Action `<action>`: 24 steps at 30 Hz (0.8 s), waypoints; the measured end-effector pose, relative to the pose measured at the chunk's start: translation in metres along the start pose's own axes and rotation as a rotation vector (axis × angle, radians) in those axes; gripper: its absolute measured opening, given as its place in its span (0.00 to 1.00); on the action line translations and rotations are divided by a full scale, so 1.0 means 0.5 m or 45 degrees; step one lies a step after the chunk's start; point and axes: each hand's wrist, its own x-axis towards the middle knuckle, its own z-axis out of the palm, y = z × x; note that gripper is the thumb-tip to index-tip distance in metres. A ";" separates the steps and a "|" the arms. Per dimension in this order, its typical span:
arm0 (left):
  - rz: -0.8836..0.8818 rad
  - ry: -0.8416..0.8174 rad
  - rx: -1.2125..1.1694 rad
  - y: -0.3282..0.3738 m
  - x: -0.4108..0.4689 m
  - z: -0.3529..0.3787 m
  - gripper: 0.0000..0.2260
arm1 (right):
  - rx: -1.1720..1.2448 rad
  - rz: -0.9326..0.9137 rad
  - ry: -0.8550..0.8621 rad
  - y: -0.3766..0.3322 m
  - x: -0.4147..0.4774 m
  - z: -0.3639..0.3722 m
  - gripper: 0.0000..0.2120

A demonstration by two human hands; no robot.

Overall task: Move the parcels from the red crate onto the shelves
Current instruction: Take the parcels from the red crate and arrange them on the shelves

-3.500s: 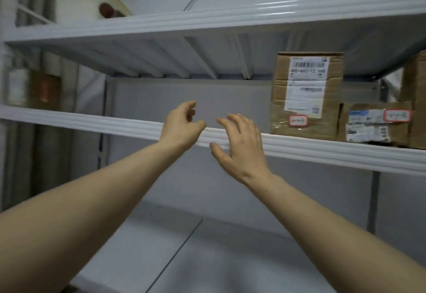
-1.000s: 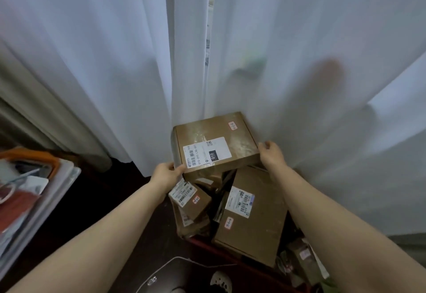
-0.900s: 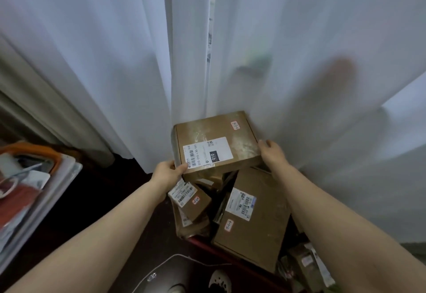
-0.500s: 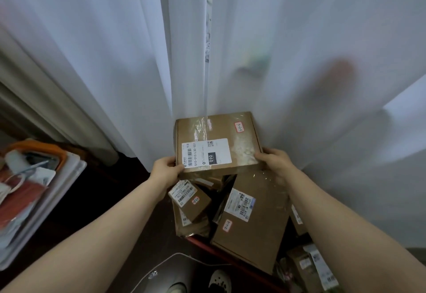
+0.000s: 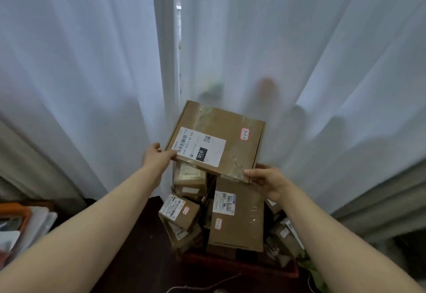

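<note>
Here, both hands hold one flat cardboard box (image 5: 216, 140) in the air above the heap of parcels, in front of a white sheer curtain (image 5: 92, 62). The left hand (image 5: 155, 157) grips the box's near left corner, thumb on top and the other fingers curled underneath. The right hand (image 5: 267, 181) grips the near right corner the same way, thumb lying along the top edge. The box is turned at an angle, its far left corner the highest. On its top sit a white shipping label (image 5: 200, 146) with a black "010" patch and, nearer the right edge, a small red-bordered sticker (image 5: 244, 134) with handwriting. Below it the red crate (image 5: 242, 267) is piled with more brown parcels: a long flat parcel (image 5: 237, 216) leaning in the middle, a small labelled parcel (image 5: 179, 209) to its left, and a squat box (image 5: 190, 175) just under the held one. Whether the held box touches that squat box I cannot tell. Further small packages lie along the crate's right side. At the far left edge is a stack of things with an orange rim (image 5: 13, 209).
</note>
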 end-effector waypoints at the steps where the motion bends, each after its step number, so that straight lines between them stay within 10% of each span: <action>1: -0.029 -0.034 -0.065 0.012 -0.020 0.005 0.31 | 0.064 -0.017 0.013 0.011 -0.023 0.006 0.14; 7: -0.209 -0.700 -0.189 0.047 -0.186 0.074 0.20 | 0.362 -0.187 0.105 0.065 -0.145 0.053 0.14; 16: -0.081 -1.000 -0.185 0.071 -0.301 0.151 0.13 | 0.374 -0.394 0.233 0.074 -0.351 -0.075 0.34; 20: -0.023 -1.182 -0.070 0.089 -0.373 0.205 0.14 | 0.578 -0.577 0.549 0.061 -0.464 -0.202 0.12; 24: 0.082 -1.347 0.096 0.095 -0.494 0.275 0.23 | 0.374 -0.695 0.714 0.064 -0.594 -0.308 0.11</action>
